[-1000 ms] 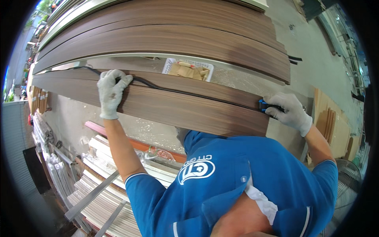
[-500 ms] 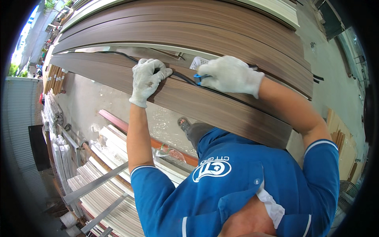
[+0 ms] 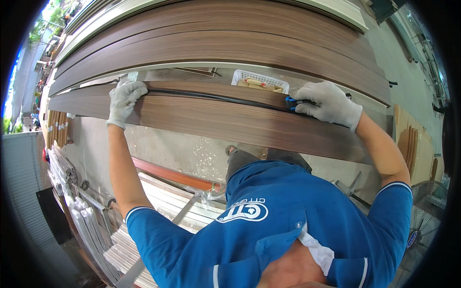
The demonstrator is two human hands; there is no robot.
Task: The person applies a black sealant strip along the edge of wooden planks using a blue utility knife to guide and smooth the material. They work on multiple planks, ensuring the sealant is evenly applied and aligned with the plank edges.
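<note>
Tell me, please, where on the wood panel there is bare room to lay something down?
The panel is bare between the left hand and the right hand, below the black strip. Right of the right hand it runs bare too. The far edge is crowded: the strip, a blue tool and a white basket just beyond.
</note>
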